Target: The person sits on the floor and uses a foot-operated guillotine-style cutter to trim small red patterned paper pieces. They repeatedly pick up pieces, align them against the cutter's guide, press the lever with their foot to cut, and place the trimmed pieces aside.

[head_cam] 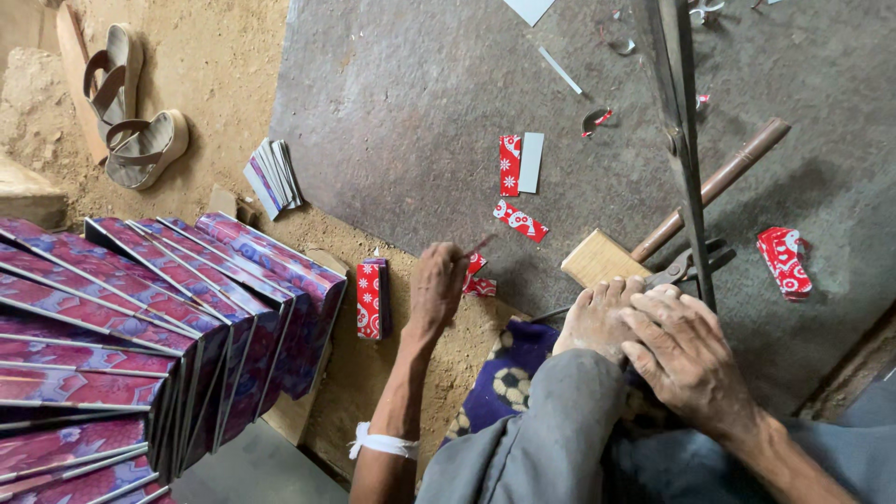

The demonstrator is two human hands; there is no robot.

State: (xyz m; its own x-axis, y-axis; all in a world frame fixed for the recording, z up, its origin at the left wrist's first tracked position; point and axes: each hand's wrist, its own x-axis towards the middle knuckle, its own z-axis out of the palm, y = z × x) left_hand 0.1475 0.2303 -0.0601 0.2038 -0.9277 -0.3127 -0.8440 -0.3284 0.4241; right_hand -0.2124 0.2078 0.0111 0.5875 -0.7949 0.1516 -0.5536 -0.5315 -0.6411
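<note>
Red strips [480, 277] of thin metal with white flowers lay on the grey floor sheet [401, 103], right by my left hand [437, 287]. That hand was reaching down to them. My fingers were curled close together at the tips, touching the top strip, so I think I was just picking one up. I could not tell if I had a real hold on it yet.

My right hand [686, 355] lay flat and loose over my bare foot [597, 317]. It held nothing. Just past my toes sat the big metal shears [689, 266], and a long dark bar [686, 159] stood up from them. A wooden mallet [607, 257] lay beside them, its long handle [714, 182] pointing away from me.

More red pieces were spread around. Two short ones [519, 164], one red and one plain grey, lay side by side farther out. A small slanted one [520, 220] lay below them. A crumpled one [784, 261] sat well off to the right. A neat little stack [372, 299] stood on edge on the dirt near my left wrist.

On my left, big shiny sheets [168, 317] in pink and blue leaned in a row. A pair of sandals [131, 103] rested on the sandy ground far off.

I think this was the picking-up step. Next I would have needed a firm pinch on one strip, and my right hand would have had to come off my foot to help.
</note>
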